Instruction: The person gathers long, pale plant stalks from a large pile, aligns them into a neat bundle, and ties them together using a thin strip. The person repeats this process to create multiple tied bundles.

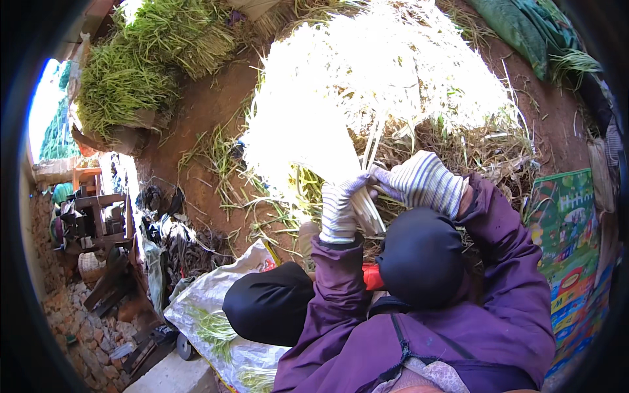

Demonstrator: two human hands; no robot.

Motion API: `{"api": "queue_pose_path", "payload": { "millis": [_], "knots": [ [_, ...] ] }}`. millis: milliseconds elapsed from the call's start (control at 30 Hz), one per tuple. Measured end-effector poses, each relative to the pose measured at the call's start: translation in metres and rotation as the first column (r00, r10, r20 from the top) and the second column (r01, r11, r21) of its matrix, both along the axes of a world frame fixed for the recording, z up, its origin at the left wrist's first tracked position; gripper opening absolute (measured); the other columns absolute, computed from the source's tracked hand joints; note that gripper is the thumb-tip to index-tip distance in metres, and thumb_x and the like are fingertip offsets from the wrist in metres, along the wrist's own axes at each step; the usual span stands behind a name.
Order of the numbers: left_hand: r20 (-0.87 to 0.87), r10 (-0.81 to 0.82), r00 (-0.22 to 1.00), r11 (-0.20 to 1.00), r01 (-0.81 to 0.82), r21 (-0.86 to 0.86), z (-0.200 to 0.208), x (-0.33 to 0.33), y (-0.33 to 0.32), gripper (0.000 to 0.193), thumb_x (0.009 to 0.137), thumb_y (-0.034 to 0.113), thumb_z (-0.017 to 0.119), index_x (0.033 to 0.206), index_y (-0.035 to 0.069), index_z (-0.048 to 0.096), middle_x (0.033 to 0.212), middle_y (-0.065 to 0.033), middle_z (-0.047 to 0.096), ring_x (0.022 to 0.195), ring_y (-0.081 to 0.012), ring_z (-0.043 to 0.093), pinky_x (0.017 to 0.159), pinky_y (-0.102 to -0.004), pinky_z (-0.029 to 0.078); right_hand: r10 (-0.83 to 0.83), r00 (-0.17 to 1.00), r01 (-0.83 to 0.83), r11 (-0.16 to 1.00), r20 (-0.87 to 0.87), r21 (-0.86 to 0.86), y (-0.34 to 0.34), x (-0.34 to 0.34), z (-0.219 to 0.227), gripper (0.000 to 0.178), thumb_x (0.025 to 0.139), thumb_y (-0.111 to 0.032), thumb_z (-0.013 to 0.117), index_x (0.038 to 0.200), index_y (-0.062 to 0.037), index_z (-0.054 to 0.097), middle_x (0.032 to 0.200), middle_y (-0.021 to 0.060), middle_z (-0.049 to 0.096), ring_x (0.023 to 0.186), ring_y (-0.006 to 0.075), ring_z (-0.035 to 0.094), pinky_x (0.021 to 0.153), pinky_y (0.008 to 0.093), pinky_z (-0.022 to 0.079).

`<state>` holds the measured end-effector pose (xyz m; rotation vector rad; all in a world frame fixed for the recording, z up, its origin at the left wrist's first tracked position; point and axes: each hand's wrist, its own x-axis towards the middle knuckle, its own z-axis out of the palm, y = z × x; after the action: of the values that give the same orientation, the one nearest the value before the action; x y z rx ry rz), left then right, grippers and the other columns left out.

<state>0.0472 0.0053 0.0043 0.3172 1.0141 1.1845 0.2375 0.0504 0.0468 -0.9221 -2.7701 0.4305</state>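
Observation:
Both my hands wear white gloves with dark stripes. My left hand [341,208] is closed round a bunch of long pale stalks [368,215], whose lower ends stick out below the fingers, toward my knee. Close against it, my right hand [426,182] has its fingers bent and pressed together at a thin stalk [374,145] that rises between the two hands. Glare washes out the upper part of the bunch. Just beyond my hands lies a large heap of stalks and straw [458,111], overexposed in the sunlight.
Green stalks [131,85] are piled at the far left. A white sack [242,295] with some stalks lies by my left knee [268,303]. Rubble [85,327] and wooden debris are further left. At right stands a colourful printed sheet [563,223]; a green sack [517,33] lies beyond.

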Motion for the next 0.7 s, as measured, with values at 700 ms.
{"api": "queue_pose_path", "payload": {
  "millis": [700],
  "knots": [
    [0.265, 0.111, 0.958, 0.967, -0.166, 0.195, 0.009, -0.017, -0.004, 0.031, 0.082, 0.016, 0.071, 0.105, -0.004, 0.062, 0.094, -0.0102, 0.066, 0.066, -0.0184, 0.061, 0.061, -0.0314, 0.054, -0.321, 0.928, 0.287, 0.939, -0.189, -0.189, -0.045, 0.107, 0.004, 0.022, 0.09, -0.014, 0.065, 0.111, -0.0116, 0.071, 0.071, 0.0079, 0.067, 0.058, 0.0198, 0.063, 0.055, 0.0316, 0.051]
  ]
}}
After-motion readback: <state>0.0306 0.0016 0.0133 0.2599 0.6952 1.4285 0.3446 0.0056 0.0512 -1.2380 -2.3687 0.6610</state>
